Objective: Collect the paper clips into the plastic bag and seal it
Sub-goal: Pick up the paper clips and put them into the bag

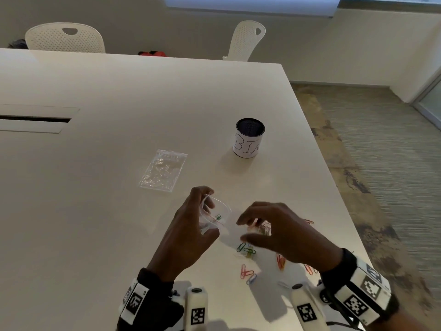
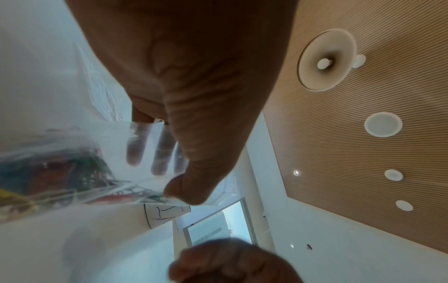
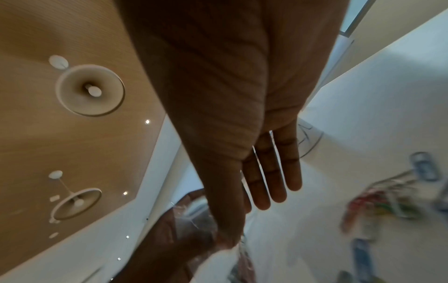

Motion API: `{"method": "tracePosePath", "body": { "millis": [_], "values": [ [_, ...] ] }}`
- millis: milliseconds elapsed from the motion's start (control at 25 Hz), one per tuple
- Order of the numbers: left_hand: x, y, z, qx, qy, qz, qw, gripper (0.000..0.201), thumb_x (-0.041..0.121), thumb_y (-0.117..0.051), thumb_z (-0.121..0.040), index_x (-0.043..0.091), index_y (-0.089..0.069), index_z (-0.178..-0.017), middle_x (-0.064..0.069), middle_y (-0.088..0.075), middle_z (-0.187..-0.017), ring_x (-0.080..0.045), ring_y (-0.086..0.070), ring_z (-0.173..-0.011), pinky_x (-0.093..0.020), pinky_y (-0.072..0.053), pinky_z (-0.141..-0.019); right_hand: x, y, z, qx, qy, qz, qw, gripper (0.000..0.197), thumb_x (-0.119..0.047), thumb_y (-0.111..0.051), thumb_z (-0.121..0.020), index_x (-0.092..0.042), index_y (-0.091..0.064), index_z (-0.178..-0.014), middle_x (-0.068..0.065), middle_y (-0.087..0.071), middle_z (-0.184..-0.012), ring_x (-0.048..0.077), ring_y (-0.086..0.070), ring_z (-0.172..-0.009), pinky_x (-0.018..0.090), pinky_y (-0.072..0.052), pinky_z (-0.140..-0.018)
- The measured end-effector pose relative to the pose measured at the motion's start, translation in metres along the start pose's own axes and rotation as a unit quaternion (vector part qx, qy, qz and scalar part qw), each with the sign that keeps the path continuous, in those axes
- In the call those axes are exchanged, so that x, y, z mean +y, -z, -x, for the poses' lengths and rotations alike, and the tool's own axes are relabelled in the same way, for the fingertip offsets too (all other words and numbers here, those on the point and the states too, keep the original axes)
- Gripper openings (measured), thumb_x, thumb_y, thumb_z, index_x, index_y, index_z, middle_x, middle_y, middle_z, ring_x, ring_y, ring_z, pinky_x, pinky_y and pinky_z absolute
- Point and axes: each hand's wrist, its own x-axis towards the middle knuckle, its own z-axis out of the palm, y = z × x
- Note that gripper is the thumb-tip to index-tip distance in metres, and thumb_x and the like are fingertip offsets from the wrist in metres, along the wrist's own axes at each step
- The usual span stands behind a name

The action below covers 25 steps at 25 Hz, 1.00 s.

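A white table (image 1: 119, 91) is filling most of the head view, with two white chairs (image 1: 64, 37) standing at its far edge. A black mesh cup (image 1: 249, 138) wrapped in a paper marked "BIN" is standing right of centre. A spare, flat clear bag (image 1: 163, 170) is lying left of the cup and well apart from it. Near the front, the left hand (image 1: 191, 232) is reaching forward with its palm turned right, thumb and curled fingers pinching the mouth of the plastic bag (image 1: 214, 218) and holding it open; a few paper clips are showing inside. The right hand (image 1: 284, 232) is hovering palm down just right of the bag, its fingers (image 3: 278, 172) straight and loosely together, gripping nothing. Loose coloured paper clips (image 1: 247, 273) are lying scattered on the table under and near that hand.
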Motion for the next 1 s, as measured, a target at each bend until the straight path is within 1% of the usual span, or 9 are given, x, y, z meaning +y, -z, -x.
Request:
{"method": "tracePosePath", "body": {
  "millis": [80,160,280,440,600,720,840,920,1000],
  "values": [
    [0.000,0.000,0.000,-0.004,0.004,-0.001,1.000,0.070,0.005,-0.077,-0.080,0.027,-0.042,-0.137,0.014,-0.058,-0.111,-0.003,-0.061,-0.104,-0.006,-0.049,-0.077,0.011,-0.009,0.011,-0.075,-0.025,0.059,0.995,0.059,-0.047,-0.078,-0.082,-0.037,-0.057,-0.136,-0.018,-0.053,-0.141,-0.002,-0.053,-0.121,0.023,-0.052,-0.102],
    [0.000,0.000,0.000,-0.008,0.007,-0.001,1.000,0.071,0.004,-0.077,-0.080,0.028,-0.041,-0.137,0.014,-0.058,-0.112,-0.004,-0.061,-0.105,-0.007,-0.050,-0.077,0.019,-0.019,0.018,-0.109,-0.006,0.121,0.987,0.075,-0.056,-0.077,-0.079,-0.045,-0.044,-0.146,-0.019,-0.037,-0.154,-0.002,-0.038,-0.134,0.021,-0.039,-0.109],
    [-0.001,0.000,-0.001,-0.008,0.011,-0.002,1.000,0.072,0.005,-0.077,-0.080,0.030,-0.041,-0.137,0.014,-0.058,-0.112,-0.004,-0.061,-0.105,-0.009,-0.051,-0.076,0.025,-0.032,0.022,-0.128,0.057,0.145,0.979,0.071,-0.057,-0.073,-0.084,-0.050,-0.041,-0.146,-0.021,-0.029,-0.159,-0.001,-0.023,-0.142,0.022,-0.026,-0.113],
    [-0.002,0.000,-0.001,-0.008,0.013,-0.001,1.000,0.072,0.006,-0.077,-0.080,0.030,-0.040,-0.138,0.015,-0.058,-0.112,-0.005,-0.062,-0.105,-0.012,-0.051,-0.077,0.034,-0.044,0.019,-0.134,0.118,0.137,0.974,0.037,-0.048,-0.066,-0.094,-0.042,-0.060,-0.130,-0.020,-0.047,-0.148,0.000,-0.034,-0.141,0.022,-0.026,-0.117],
    [-0.002,0.000,-0.001,-0.002,0.010,0.001,1.000,0.072,0.006,-0.076,-0.079,0.031,-0.041,-0.136,0.015,-0.059,-0.111,-0.006,-0.062,-0.105,-0.014,-0.053,-0.078,0.045,-0.045,0.013,-0.094,0.111,0.123,0.982,0.017,-0.035,-0.066,-0.097,-0.030,-0.072,-0.113,-0.015,-0.063,-0.126,0.000,-0.053,-0.119,0.025,-0.048,-0.106],
    [-0.003,0.000,-0.001,0.001,0.011,0.002,1.000,0.071,0.006,-0.075,-0.079,0.032,-0.041,-0.135,0.014,-0.059,-0.111,-0.007,-0.062,-0.105,-0.016,-0.054,-0.078,0.052,-0.038,0.008,-0.066,0.084,0.123,0.987,0.015,-0.029,-0.069,-0.095,-0.026,-0.074,-0.109,-0.011,-0.065,-0.121,0.002,-0.057,-0.111,0.027,-0.055,-0.095],
    [-0.003,0.000,0.000,0.001,0.008,0.004,1.000,0.071,0.005,-0.075,-0.078,0.031,-0.042,-0.135,0.015,-0.059,-0.111,-0.006,-0.062,-0.104,-0.012,-0.052,-0.077,0.052,-0.028,0.006,-0.035,0.070,0.148,0.986,0.021,-0.038,-0.065,-0.095,-0.028,-0.071,-0.113,-0.011,-0.061,-0.126,0.002,-0.055,-0.112,0.025,-0.056,-0.095],
    [-0.004,0.000,-0.001,0.001,0.008,0.005,1.000,0.071,0.005,-0.076,-0.079,0.030,-0.042,-0.136,0.015,-0.058,-0.111,-0.006,-0.062,-0.104,-0.011,-0.052,-0.078,0.046,-0.027,0.007,-0.034,0.080,0.128,0.988,0.028,-0.049,-0.061,-0.095,-0.031,-0.069,-0.116,-0.014,-0.060,-0.128,0.000,-0.052,-0.116,0.023,-0.052,-0.097],
    [-0.004,0.000,-0.001,-0.002,0.007,0.002,1.000,0.072,0.005,-0.078,-0.080,0.029,-0.042,-0.137,0.015,-0.058,-0.111,-0.005,-0.062,-0.105,-0.010,-0.052,-0.079,0.036,-0.034,0.008,-0.086,0.102,0.116,0.984,0.033,-0.054,-0.059,-0.095,-0.034,-0.068,-0.120,-0.016,-0.061,-0.131,-0.002,-0.048,-0.122,0.017,-0.041,-0.104]
  ]
}}
